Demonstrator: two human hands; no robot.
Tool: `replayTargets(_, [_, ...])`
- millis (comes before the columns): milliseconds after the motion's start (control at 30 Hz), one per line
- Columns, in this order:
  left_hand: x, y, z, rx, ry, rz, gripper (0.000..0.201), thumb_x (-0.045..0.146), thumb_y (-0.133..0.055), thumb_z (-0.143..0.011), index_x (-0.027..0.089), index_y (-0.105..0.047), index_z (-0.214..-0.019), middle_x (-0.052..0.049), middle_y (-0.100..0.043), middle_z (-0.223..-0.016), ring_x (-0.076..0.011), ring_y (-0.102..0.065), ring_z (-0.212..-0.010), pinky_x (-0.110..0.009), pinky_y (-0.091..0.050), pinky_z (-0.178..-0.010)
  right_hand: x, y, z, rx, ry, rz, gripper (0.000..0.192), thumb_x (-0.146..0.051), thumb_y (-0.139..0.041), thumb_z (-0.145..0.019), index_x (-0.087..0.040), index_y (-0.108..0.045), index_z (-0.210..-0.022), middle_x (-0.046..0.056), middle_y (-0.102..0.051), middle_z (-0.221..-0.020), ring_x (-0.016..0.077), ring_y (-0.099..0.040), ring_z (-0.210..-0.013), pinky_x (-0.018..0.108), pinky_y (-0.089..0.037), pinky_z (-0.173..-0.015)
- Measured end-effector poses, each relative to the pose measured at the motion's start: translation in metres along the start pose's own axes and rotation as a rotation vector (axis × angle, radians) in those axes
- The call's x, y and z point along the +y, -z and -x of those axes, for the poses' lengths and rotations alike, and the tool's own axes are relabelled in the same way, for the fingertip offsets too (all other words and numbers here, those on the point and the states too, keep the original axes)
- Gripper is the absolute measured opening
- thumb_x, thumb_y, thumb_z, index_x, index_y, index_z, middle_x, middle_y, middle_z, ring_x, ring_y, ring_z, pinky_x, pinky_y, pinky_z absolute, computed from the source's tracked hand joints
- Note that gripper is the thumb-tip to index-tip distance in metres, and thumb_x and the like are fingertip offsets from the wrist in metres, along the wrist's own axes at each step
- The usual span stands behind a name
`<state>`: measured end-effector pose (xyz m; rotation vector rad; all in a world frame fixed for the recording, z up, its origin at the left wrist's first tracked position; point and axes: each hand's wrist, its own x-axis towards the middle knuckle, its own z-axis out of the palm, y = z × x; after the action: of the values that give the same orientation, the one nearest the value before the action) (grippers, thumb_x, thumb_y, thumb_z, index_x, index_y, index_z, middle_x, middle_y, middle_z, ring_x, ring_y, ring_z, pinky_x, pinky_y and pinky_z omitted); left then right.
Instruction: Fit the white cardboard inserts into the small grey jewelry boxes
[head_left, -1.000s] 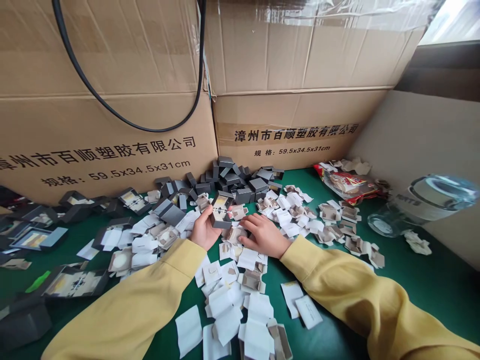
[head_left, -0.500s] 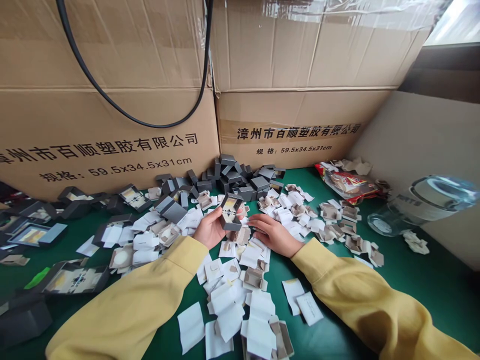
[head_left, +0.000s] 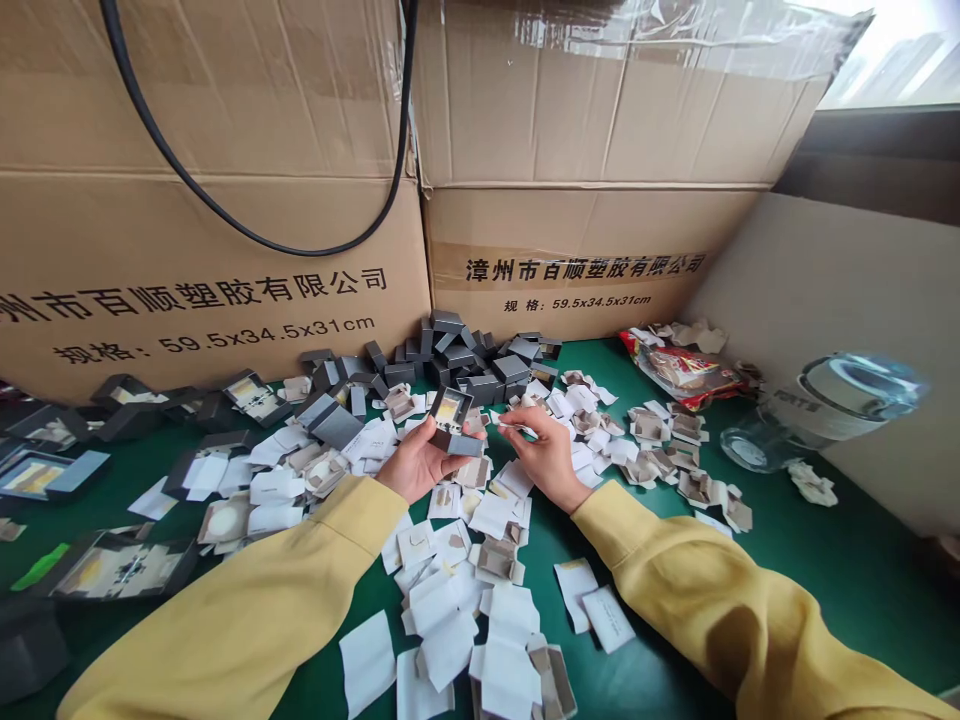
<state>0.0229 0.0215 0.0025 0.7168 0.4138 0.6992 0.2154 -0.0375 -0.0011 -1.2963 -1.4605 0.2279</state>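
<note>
My left hand (head_left: 420, 462) holds a small dark grey box (head_left: 451, 408) with its palm turned up. The box shows a pale inside with a yellowish patch, and a grey flap faces me at its lower end. To its right, my right hand (head_left: 546, 455) is closed, thumb and forefinger together. A bit of white shows at those fingertips, too small to name. Below and between both hands lies a heap of folded white card pieces (head_left: 491, 515). Beyond the held box, several closed dark grey boxes (head_left: 487, 388) are piled up.
Two large cardboard cartons (head_left: 570, 230) stand behind the green table (head_left: 645, 610). A black cable (head_left: 300, 250) hangs before them. At right are a clear jar (head_left: 810, 415), a red snack packet (head_left: 686, 372) and crumpled tissue (head_left: 812, 484). Opened dark boxes (head_left: 124, 565) lie at left.
The right hand has lifted from the white pieces, its fingers now drawn together. In the left hand the box has tipped, showing more of its inside and lower flap. The view has shifted slightly.
</note>
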Motion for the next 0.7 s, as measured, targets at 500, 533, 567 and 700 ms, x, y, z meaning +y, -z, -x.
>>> replayTargets(500, [-0.007, 0.006, 0.001, -0.084, -0.011, -0.121, 0.049, 0.04, -0.064, -0.075, 0.014, -0.057, -0.117, -0.014, -0.066, -0.109, -0.031, -0.054, -0.114, -0.046, -0.044, -0.095, -0.008, -0.002, 0.011, -0.107, 0.007, -0.091, 0.018, -0.03, -0.049, -0.088, -0.021, -0.064, -0.088, 0.005, -0.067, -0.084, 0.0157, -0.059, -0.072, 0.027, -0.048, -0.063])
replayTargets(533, [-0.007, 0.006, 0.001, -0.096, -0.006, -0.128, 0.051, 0.04, -0.064, -0.074, 0.014, -0.057, -0.117, -0.014, -0.066, -0.108, -0.0309, -0.055, -0.113, -0.046, -0.044, -0.095, -0.009, -0.002, 0.011, -0.108, -0.008, -0.095, 0.017, -0.03, -0.049, -0.088, -0.021, -0.064, -0.088, 0.005, -0.067, -0.084, 0.0154, -0.059, -0.071, 0.027, -0.048, -0.062])
replayTargets(567, [-0.007, 0.007, 0.001, -0.11, -0.001, -0.131, 0.052, 0.04, -0.065, -0.074, 0.014, -0.056, -0.118, -0.013, -0.066, -0.108, -0.0308, -0.055, -0.112, -0.046, -0.045, -0.094, -0.008, -0.002, 0.011, -0.102, -0.031, -0.098, 0.018, -0.03, -0.049, -0.088, -0.02, -0.064, -0.087, 0.005, -0.066, -0.084, 0.015, -0.058, -0.069, 0.027, -0.047, -0.06])
replayTargets(700, [-0.007, 0.006, 0.002, -0.142, 0.029, -0.133, 0.057, 0.042, -0.064, -0.074, 0.015, -0.052, -0.123, -0.014, -0.065, -0.109, -0.0311, -0.059, -0.106, -0.047, -0.045, -0.092, -0.003, -0.006, 0.01, -0.05, -0.158, -0.123, 0.019, -0.033, -0.05, -0.086, -0.019, -0.061, -0.092, 0.004, -0.064, -0.083, 0.0135, -0.054, -0.062, 0.026, -0.044, -0.056])
